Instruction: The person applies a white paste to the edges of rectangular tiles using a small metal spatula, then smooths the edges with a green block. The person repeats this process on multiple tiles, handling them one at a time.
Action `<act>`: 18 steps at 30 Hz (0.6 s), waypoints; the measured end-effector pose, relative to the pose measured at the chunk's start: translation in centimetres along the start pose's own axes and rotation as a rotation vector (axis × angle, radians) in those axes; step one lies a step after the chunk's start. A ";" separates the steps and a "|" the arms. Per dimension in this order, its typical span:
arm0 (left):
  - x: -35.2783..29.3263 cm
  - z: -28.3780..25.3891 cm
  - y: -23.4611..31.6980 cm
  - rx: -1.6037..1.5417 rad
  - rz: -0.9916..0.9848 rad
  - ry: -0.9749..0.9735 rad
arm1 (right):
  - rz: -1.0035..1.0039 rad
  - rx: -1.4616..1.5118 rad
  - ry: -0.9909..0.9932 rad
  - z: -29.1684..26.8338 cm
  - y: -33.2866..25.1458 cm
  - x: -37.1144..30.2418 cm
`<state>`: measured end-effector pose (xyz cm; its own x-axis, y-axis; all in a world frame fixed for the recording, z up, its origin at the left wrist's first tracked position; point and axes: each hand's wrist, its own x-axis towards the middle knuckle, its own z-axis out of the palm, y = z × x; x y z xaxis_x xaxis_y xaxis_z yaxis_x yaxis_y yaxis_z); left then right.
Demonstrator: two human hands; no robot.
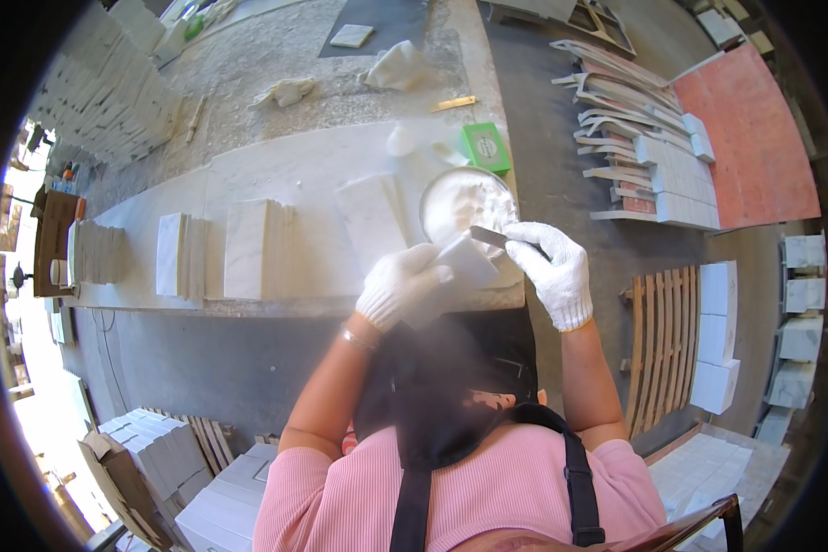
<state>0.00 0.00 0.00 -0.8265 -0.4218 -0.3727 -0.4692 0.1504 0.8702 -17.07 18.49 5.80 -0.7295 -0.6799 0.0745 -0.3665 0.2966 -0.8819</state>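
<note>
My left hand (403, 285), in a white glove, grips a white stone tile (466, 261) tilted over the near edge of the workbench. My right hand (552, 267), also gloved, holds a thin dark scraper blade (493, 236) whose tip lies across the tile's upper edge. Just behind both hands stands a round bowl of white paste (465, 199).
Stacks of white marble tiles (258, 248) stand on the pale workbench (276, 175) to the left. A green box (485, 145), rags (397, 66) and a yellow strip (454, 104) lie farther back. Tile piles and a wooden pallet (658, 340) sit on the floor at right.
</note>
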 end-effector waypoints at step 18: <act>0.7 0.0 -1.0 -0.032 0.008 0.002 | 0.203 -0.026 -0.096 1.5 4.0 2.3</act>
<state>-0.10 -0.42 -1.14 -0.8296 -0.4222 -0.3653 -0.4526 0.1255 0.8828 -19.37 17.12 1.70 -0.7316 -0.6652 -0.1491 -0.2334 0.4499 -0.8621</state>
